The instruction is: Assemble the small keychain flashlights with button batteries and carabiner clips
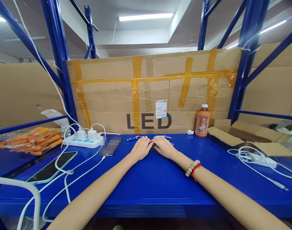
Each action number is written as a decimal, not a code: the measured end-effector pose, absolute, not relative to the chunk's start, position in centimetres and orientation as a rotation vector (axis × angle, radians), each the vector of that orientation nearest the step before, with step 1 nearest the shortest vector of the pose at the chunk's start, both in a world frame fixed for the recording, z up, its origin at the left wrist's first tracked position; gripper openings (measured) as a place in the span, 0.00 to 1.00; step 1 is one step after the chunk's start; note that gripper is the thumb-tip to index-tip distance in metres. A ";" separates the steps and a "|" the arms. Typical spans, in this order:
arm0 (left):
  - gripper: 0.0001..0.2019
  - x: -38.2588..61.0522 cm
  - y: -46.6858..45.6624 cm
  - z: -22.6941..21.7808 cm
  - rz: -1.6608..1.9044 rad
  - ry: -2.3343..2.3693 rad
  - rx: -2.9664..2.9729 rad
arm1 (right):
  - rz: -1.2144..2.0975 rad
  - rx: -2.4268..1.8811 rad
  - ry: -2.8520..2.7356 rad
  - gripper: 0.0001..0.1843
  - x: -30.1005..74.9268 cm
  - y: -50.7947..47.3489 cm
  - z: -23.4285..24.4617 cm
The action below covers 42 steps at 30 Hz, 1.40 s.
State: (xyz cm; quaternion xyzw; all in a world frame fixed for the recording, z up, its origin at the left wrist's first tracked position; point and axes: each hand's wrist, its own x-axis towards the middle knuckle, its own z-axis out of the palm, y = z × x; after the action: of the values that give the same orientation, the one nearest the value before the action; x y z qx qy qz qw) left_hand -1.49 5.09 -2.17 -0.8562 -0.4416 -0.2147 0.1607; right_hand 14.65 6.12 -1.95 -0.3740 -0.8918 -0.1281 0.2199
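Observation:
My left hand [141, 148] and my right hand [163, 147] meet at the back middle of the blue shelf. Fingers on both hands are curled and closed, with the tips nearly touching. Between them shows a sliver of something small and dark, mostly hidden by the fingers. Just beyond my left hand lies a blue pen [133, 139] with shiny metal parts. Behind my right hand are more slim, shiny pen-like pieces [168, 137], partly covered by the hand. A beaded bracelet and a red string circle my right wrist.
On the left are a white power strip [84, 140] with chargers and loose cables, two phones, one light-edged [53, 167], and bagged orange tools [33, 140]. At right stand an orange drink bottle [202, 121], an open carton [251, 135] and a coiled white cable [263, 159]. Cardboard [107, 99] backs the shelf.

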 end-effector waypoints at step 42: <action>0.13 -1.8 4.9 -1.9 -0.622 -1.708 -2.608 | -0.093 -1.173 -2.480 0.13 14.9 5.7 -2.2</action>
State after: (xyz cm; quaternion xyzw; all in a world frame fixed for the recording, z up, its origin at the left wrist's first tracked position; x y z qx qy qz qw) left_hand -1.80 4.85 -1.94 -0.8202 -0.5372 -0.1956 -0.0186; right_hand 14.89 5.75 -2.23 -0.4190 -0.8858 -0.0331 0.1969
